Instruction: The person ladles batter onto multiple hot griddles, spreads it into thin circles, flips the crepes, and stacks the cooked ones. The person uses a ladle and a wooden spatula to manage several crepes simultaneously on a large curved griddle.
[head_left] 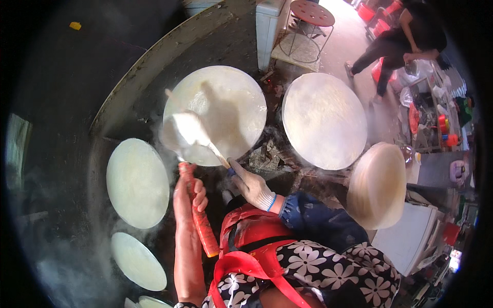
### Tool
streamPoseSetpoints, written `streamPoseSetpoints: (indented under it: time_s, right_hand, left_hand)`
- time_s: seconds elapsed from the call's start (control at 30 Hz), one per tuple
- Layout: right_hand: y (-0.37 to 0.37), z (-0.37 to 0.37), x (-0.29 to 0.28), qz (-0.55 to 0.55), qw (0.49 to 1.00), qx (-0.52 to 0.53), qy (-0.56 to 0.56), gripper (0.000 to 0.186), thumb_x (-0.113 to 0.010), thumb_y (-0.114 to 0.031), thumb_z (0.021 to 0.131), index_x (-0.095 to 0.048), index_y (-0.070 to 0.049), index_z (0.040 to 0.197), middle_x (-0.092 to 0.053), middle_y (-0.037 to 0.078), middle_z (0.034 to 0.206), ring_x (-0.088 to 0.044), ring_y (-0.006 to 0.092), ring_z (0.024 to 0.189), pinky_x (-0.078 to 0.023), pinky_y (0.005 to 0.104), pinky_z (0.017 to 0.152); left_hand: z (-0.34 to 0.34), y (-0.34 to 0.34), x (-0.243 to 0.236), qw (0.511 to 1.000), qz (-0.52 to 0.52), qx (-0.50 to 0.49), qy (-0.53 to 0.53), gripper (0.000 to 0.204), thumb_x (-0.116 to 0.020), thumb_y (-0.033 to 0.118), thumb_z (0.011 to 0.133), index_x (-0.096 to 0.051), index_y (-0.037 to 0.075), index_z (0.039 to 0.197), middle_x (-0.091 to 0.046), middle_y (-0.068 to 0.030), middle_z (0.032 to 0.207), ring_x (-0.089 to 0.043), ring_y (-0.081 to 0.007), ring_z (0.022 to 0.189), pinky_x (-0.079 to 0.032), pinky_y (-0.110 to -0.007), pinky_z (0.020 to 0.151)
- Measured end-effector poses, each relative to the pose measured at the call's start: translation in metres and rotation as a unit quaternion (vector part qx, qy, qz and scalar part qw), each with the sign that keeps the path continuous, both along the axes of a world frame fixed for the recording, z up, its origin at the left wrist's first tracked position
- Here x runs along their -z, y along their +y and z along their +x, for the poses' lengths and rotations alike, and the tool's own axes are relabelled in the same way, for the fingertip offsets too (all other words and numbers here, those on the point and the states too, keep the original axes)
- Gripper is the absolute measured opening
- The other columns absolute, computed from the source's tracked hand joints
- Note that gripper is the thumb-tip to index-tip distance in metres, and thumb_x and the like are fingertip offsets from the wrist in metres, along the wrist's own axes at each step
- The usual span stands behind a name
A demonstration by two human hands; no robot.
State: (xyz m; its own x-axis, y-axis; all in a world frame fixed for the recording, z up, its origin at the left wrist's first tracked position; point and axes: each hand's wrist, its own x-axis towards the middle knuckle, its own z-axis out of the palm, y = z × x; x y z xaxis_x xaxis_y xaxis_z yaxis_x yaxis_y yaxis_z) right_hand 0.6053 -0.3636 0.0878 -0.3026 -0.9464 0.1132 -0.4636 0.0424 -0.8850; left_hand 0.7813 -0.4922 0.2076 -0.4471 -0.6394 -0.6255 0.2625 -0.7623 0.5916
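My bare left hand point(189, 197) grips a long red-wrapped handle point(205, 231); the tool's pale far end is blurred near the batter. In a white work glove, my right hand point(252, 185) is closed on the wooden handle of a batter-coated paddle point(191, 128). The paddle's white head is over the left part of a large round griddle point(233, 97), which carries a pale, wet layer of batter. A dark shadow falls across this layer. The two tools overlap in view, and I cannot tell whether they touch.
More round pale griddles lie around me: one at right point(324, 120), one at left point(137, 183), another lower left point(138, 261). A stack of thin round sheets point(377, 186) stands at right. Steam drifts left. A seated person point(398, 46) and a red-topped stool point(311, 13) are farther back.
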Motion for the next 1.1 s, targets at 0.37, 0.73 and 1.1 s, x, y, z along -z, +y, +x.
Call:
streamPoseSetpoints:
  time_s: [0.37,0.73,1.1]
  right_hand:
    - [-0.063,-0.077,-0.045,-0.035,0.908,0.017,0.418,0.068,-0.056,-0.027,0.105,-0.032,-0.032,0.167,-0.062,0.014,0.082,-0.067,0.0374,0.056,-0.054,0.0501,0.048]
    - [-0.090,-0.096,0.043,0.248,0.839,-0.109,0.471,0.067,-0.042,-0.009,0.104,-0.024,-0.010,0.168,-0.050,0.026,0.151,-0.067,0.0411,0.116,-0.054,0.0476,0.099]
    - [-0.038,-0.009,0.069,0.100,0.903,-0.133,0.395,0.068,-0.050,-0.015,0.108,-0.022,-0.014,0.170,-0.067,0.032,0.123,-0.069,0.0498,0.103,-0.052,0.0596,0.091]
  left_hand:
    - [0.070,0.018,-0.053,0.811,0.297,-0.097,0.495,0.058,-0.032,0.028,0.116,-0.025,-0.010,0.160,-0.044,-0.0069,0.080,-0.047,-0.0164,0.052,-0.045,-0.030,0.044]
    - [0.183,0.126,-0.085,0.763,0.215,-0.230,0.564,0.066,-0.034,0.034,0.116,-0.018,-0.007,0.165,-0.048,-0.0111,0.079,-0.049,-0.0147,0.049,-0.048,-0.028,0.039]
    - [0.292,0.367,-0.125,0.754,0.018,-0.441,0.486,0.063,-0.032,0.029,0.116,-0.013,-0.005,0.166,-0.045,-0.0107,0.079,-0.048,-0.0152,0.048,-0.046,-0.028,0.034]
